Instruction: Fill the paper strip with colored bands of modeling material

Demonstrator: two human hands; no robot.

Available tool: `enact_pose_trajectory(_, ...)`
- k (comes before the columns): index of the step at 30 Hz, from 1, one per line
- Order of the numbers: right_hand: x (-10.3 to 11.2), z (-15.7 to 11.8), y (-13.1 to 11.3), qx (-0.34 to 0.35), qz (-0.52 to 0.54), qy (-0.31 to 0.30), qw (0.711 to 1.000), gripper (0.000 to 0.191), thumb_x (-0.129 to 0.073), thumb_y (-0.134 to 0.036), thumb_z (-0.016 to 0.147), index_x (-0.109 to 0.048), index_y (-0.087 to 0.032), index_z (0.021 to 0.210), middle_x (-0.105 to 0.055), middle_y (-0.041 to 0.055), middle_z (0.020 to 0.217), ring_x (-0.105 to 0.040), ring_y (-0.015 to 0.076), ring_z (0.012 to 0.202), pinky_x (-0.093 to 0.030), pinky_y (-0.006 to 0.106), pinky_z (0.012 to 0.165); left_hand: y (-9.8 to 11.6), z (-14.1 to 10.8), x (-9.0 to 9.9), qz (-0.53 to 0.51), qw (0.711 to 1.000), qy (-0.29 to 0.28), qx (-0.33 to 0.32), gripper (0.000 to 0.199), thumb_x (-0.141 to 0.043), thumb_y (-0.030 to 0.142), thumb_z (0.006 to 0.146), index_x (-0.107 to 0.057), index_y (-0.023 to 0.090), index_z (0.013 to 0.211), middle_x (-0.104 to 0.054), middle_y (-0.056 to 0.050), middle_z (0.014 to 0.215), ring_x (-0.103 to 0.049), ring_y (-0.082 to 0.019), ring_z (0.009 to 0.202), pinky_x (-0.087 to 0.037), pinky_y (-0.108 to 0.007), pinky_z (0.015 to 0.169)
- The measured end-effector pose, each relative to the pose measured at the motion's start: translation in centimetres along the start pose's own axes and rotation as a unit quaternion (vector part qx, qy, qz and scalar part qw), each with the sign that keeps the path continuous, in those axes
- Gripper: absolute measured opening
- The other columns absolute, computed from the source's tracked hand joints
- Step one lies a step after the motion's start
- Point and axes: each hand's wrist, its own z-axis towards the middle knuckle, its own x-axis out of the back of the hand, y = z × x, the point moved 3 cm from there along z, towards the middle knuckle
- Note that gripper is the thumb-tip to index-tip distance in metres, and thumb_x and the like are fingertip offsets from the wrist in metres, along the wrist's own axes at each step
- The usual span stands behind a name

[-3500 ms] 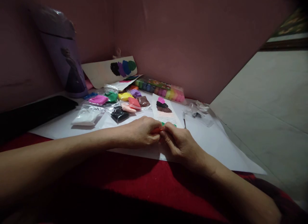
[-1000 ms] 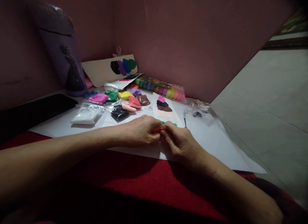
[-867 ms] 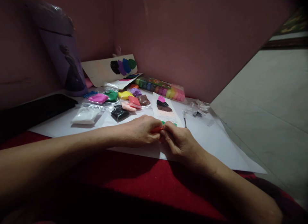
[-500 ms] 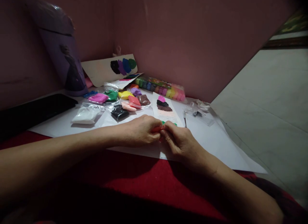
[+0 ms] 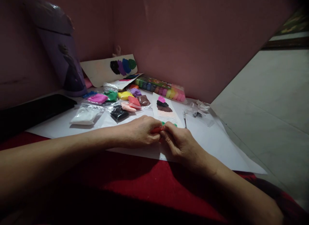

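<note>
Between both hands is a small bag of red-orange modelling clay (image 5: 157, 130), mostly covered by the fingers. My left hand (image 5: 144, 131) is closed around its left side. The fingers of my right hand (image 5: 179, 139) pinch its right end, and the two hands touch. Just beyond them lies a strip of white card (image 5: 168, 117) with pink, black, brown, pale peach and green clay spread on it; its near part is hidden by the hands. A thin metal-ended tool (image 5: 185, 119) rests on the paper to the right of the card.
Several clay bags lie at the left, including a white one (image 5: 84, 114) and a black one (image 5: 119, 113). A clay box (image 5: 160, 88) leans near the wall, beside painted card (image 5: 96, 70). A purple container (image 5: 61, 57) stands behind a dark flat object (image 5: 41, 110). White paper (image 5: 212, 147) covers red cloth (image 5: 135, 176).
Both hands keep their grip on the red-orange clay bag in nearly the same place. The whole view has shifted very slightly; nothing else visibly moves.
</note>
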Motion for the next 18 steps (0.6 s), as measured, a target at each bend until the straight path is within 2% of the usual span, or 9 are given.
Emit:
enact_pose_trajectory(7,0.12,0.07,-0.04,0.002,0.003,-0.008,1.000,0.014,-0.038,-0.020,0.093,-0.041,-0.020,0.079,-0.056,0.0012,0.070,-0.048,0.0125,0.058,-0.035,0.024,0.056,0.04,0.26,-0.11,-0.007,1.000,-0.008,0.002,0.021,-0.042,0.026,0.081,-0.057,0.014,0.075,-0.059,-0.001,0.069,-0.048,-0.011,0.061,-0.032,-0.022,0.054)
enact_pose_trajectory(18,0.11,0.09,-0.01,-0.003,0.003,-0.007,1.000,0.013,-0.038,-0.020,0.093,-0.042,-0.019,0.080,-0.057,0.0020,0.072,-0.049,0.0128,0.059,-0.034,0.024,0.057,0.08,0.20,-0.02,-0.015,1.000,-0.006,-0.002,0.021,-0.041,0.026,0.081,-0.057,0.014,0.075,-0.060,-0.001,0.070,-0.050,-0.012,0.062,-0.033,-0.021,0.054)
